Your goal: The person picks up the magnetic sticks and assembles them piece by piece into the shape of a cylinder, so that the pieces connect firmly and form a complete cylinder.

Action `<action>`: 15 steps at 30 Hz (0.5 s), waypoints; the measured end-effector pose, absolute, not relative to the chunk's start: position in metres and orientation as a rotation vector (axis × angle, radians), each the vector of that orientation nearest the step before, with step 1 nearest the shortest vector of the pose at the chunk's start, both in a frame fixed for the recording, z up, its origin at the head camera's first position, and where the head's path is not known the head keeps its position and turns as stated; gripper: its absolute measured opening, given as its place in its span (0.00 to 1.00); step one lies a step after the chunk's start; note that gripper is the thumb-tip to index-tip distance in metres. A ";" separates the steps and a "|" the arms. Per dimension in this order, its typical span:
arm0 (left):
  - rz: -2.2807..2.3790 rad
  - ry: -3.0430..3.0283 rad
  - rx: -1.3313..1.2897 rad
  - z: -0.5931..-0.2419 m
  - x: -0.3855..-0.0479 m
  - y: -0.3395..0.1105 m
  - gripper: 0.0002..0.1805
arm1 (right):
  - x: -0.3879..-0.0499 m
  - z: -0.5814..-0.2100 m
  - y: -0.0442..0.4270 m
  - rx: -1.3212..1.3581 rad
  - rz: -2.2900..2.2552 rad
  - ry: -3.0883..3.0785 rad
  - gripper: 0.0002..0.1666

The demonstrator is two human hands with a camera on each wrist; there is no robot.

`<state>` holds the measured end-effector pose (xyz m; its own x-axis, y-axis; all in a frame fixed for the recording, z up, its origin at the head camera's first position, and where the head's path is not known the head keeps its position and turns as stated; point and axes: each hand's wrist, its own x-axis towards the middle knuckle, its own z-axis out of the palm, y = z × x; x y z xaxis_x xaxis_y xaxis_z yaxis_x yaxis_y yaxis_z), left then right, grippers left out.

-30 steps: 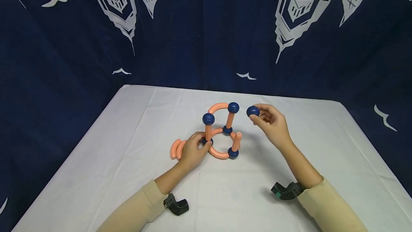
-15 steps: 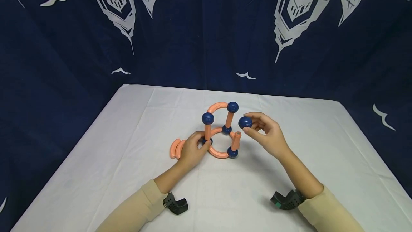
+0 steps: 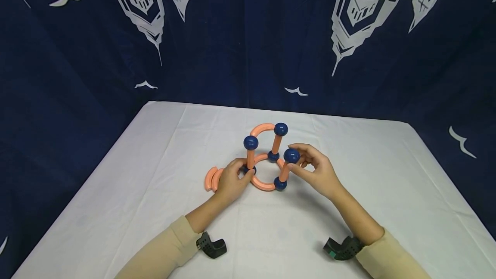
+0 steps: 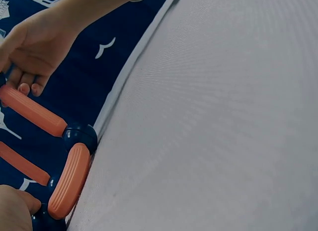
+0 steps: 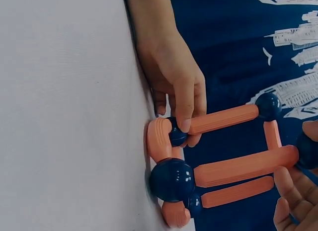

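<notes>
A frame of orange rods and blue balls stands on the table, its curved rods forming a ring at the base. Three upright rods rise from it; a curved rod spans two top balls at the back. My left hand pinches the left base ball, at the foot of an upright. My right hand holds a blue ball between thumb and fingers, on the top end of the front right upright rod. In the right wrist view, that ball appears against the rod's end.
Two loose curved orange rods lie left of the frame, partly hidden by my left hand. A white cloth covers the table. Behind it hangs a dark blue curtain with white prints.
My right hand has moved left and down with the blue ball, from beside the frame onto the bare top of the front right upright. My left hand has stayed on the base ball.
</notes>
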<state>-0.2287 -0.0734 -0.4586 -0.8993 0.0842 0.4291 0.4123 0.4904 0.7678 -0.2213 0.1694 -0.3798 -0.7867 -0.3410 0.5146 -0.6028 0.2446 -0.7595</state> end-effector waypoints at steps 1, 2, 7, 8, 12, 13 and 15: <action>-1.372 -2.403 -0.417 -0.459 -0.229 -0.073 0.12 | -0.221 -0.380 0.169 0.881 1.567 -2.273 0.29; -1.371 -2.402 -0.418 -0.459 -0.229 -0.073 0.12 | -0.221 -0.381 0.169 0.877 1.568 -2.275 0.29; -1.378 -2.393 -0.423 -0.459 -0.229 -0.074 0.12 | -0.222 -0.390 0.171 0.853 1.601 -2.320 0.29; -1.377 -2.393 -0.423 -0.459 -0.229 -0.074 0.12 | -0.222 -0.392 0.171 0.848 1.604 -2.338 0.29; -1.369 -2.398 -0.421 -0.459 -0.228 -0.074 0.12 | -0.223 -0.405 0.172 0.831 1.580 -2.455 0.26; -1.367 -2.399 -0.418 -0.459 -0.228 -0.074 0.12 | -0.223 -0.408 0.172 0.836 1.571 -2.491 0.23; -1.367 -2.402 -0.416 -0.459 -0.228 -0.074 0.12 | -0.224 -0.415 0.172 0.855 1.557 -2.544 0.19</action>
<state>-0.2284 -0.0737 -0.4591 -0.8975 0.0816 0.4335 0.4144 0.4926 0.7652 -0.2244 0.1718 -0.4146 -0.8474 -0.4323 0.3082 -0.4712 0.3447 -0.8119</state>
